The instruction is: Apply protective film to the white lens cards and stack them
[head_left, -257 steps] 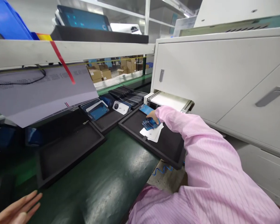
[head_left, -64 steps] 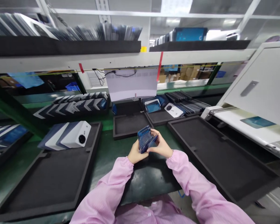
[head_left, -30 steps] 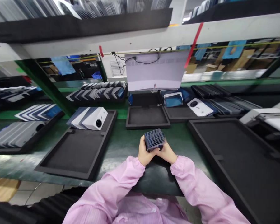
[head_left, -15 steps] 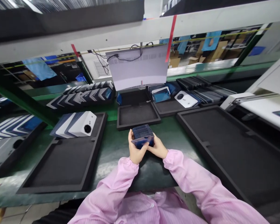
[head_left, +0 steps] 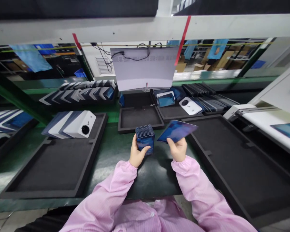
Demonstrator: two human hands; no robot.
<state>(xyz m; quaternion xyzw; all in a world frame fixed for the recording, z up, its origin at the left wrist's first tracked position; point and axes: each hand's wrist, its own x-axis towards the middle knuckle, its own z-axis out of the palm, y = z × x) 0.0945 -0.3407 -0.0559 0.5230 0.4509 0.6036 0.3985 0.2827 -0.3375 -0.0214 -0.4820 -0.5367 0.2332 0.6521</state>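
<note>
The right hand (head_left: 177,150) now pinches one blue card (head_left: 177,130) by its near edge, thumb on top and fingers under it. Half a second ago both hands were wrapped around the one stack, so this card has just come off it. It tilts flat and shiny, up and to the right of the right fingers, over the near corner of the big tray (head_left: 234,167).

The left hand (head_left: 137,154) holds the stack (head_left: 145,138) on its own. Its fingers curl round the left side and the thumb presses the front, so the stack stands upright just above the fingers, close over the green belt (head_left: 116,151). The two hands are near but apart, and the card no longer touches the stack.

So the hands look to be dealing cards out one at a time, and this is an early one, as the stack looks thick.

Past the fingertips sits a small tray (head_left: 140,119), with nothing in it that I can see. Left of the left hand lies a long tray (head_left: 53,174) with white boxes (head_left: 72,124) leaning at its far end. Farther out hangs a white sheet (head_left: 145,67), with rows of dark sleeves on both sides. Far to the right, a white conveyor (head_left: 268,122) carries another card (head_left: 286,130); it is partly cut off by the edge, so it may be a different kind.
</note>
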